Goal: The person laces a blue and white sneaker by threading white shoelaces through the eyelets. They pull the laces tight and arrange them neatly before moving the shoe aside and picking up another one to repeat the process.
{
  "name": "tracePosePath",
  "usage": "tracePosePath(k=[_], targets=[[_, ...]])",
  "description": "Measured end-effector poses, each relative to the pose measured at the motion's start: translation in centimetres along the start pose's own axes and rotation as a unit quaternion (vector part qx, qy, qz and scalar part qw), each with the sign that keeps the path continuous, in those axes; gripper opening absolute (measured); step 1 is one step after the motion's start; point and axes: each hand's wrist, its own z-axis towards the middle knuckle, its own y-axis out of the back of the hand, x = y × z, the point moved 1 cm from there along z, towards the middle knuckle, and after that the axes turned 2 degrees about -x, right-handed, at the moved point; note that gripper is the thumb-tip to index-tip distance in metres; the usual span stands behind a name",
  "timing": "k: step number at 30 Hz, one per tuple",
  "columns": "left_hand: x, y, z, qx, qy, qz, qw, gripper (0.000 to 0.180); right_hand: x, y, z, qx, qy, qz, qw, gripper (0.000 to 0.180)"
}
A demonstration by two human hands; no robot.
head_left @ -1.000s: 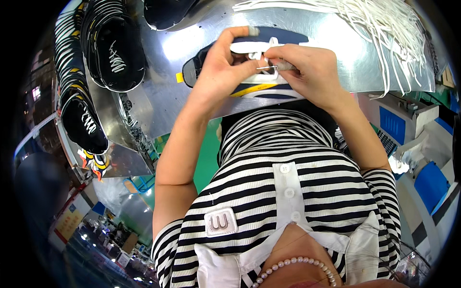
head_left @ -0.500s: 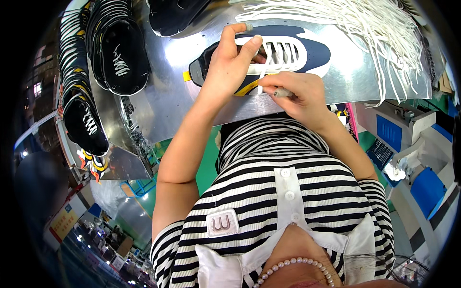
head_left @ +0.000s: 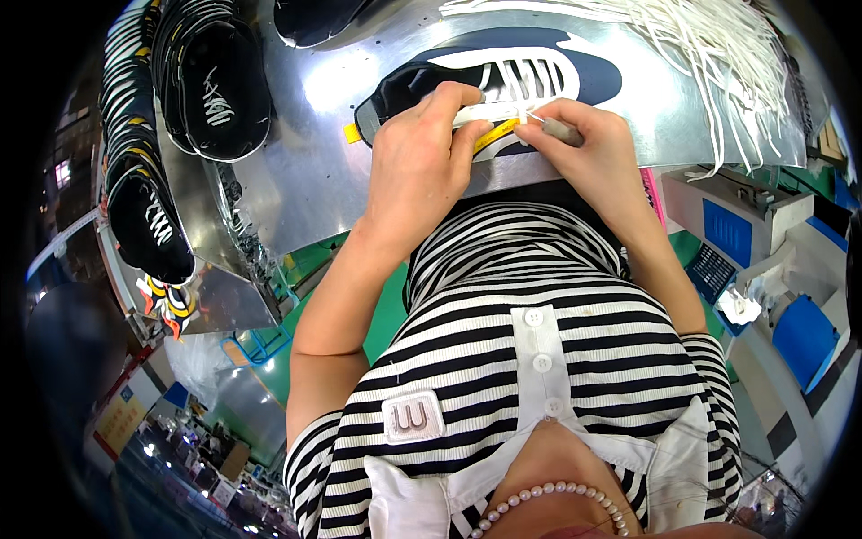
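On the metal table lies a navy, white and black shoe upper (head_left: 597,79) with a yellow stripe, its toe pointing right. White lace (head_left: 530,79) crosses its opening in several rows. My left hand (head_left: 415,162) grips the white eyelet edge on the near side, thumb and forefinger closed around it. Close beside it, my right hand (head_left: 600,148) pinches the white lace where it comes out at that same edge. A grey wrap (head_left: 562,132) covers one finger of the right hand. Its fingertips hide the lace end.
A heap of loose white laces (head_left: 691,45) spreads over the far right of the metal table (head_left: 310,180). Stacked black uppers (head_left: 215,112) stand at the left, with another long row (head_left: 148,220) beyond them. One more dark upper (head_left: 314,20) lies at the far edge.
My left hand has come down from over the opening to the near eyelet edge. My right hand has moved slightly up, to the upper's edge, still pinching lace. The upper has tilted a little.
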Motion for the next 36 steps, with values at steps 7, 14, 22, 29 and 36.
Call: tracePosePath(k=[7,14,22,29,36], targets=[[0.0,0.5,0.4,0.024,0.056,-0.032,0.998,0.019,1.0,-1.0,0.9,-0.023,-0.024,0.298,0.954,0.016],[0.0,-0.2,0.8,0.032,0.051,0.024,0.998,0.029,0.4,-2.5,2.2,-0.055,0.004,0.308,0.95,0.015],[-0.3,-1.0,1.1,-0.019,0.047,0.038,0.998,0.024,0.5,0.8,-0.9,0.056,-0.024,0.159,0.985,0.021],[-0.2,-0.9,1.8,0.01,0.069,0.019,0.997,0.021,-0.1,0.9,-0.8,0.049,0.023,0.11,0.992,0.017],[-0.4,-0.6,2.0,0.052,0.037,-0.015,0.998,0.016,-0.4,0.6,-0.2,0.052,-0.008,0.116,0.992,0.018]])
